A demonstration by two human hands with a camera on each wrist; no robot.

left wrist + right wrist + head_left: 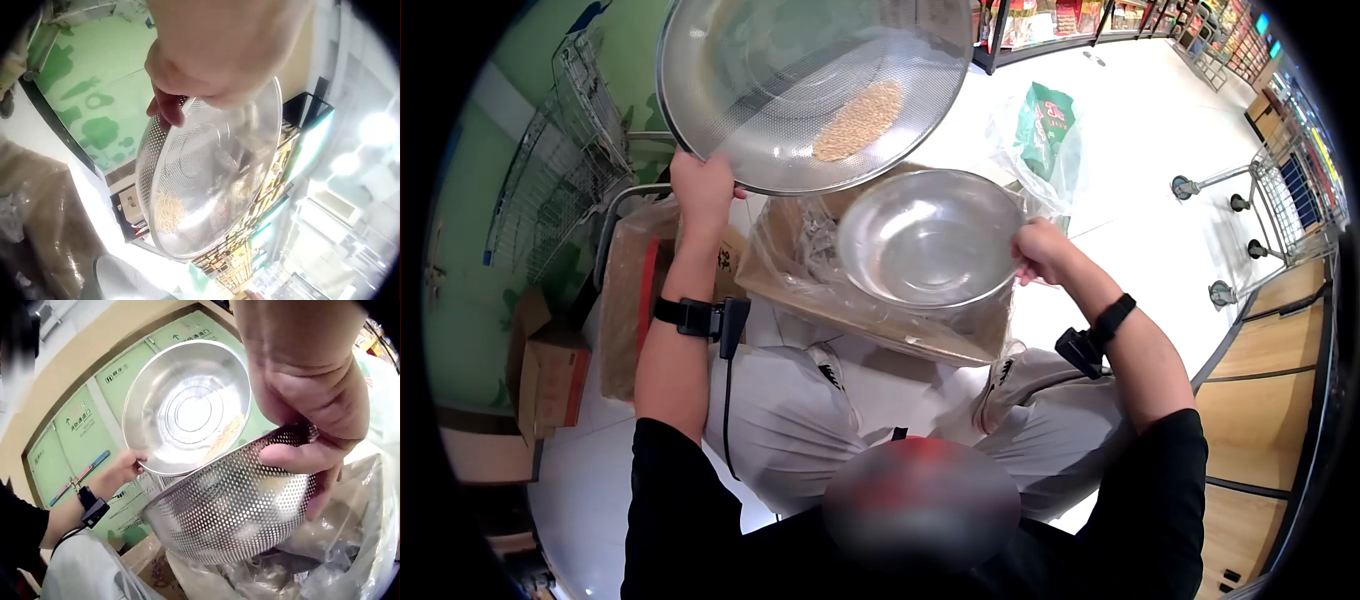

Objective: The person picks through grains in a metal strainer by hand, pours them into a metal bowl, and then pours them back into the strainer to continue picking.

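Observation:
My left hand grips the near rim of a large perforated metal colander, raised and tilted over the far side. A patch of small tan grains lies on its bottom; the left wrist view shows the same grains near the lower rim. The right hand pinches the right rim of a second, smaller-looking colander above a cardboard box. Its perforated wall shows close up in the right wrist view, with the thumb on the outside. No grains show inside this one.
Clear plastic lines the box between my feet. A clear bag with a green packet stands on the floor beyond it. To the left are another carton and a wire cart; a wheeled cart and wooden cabinets stand right.

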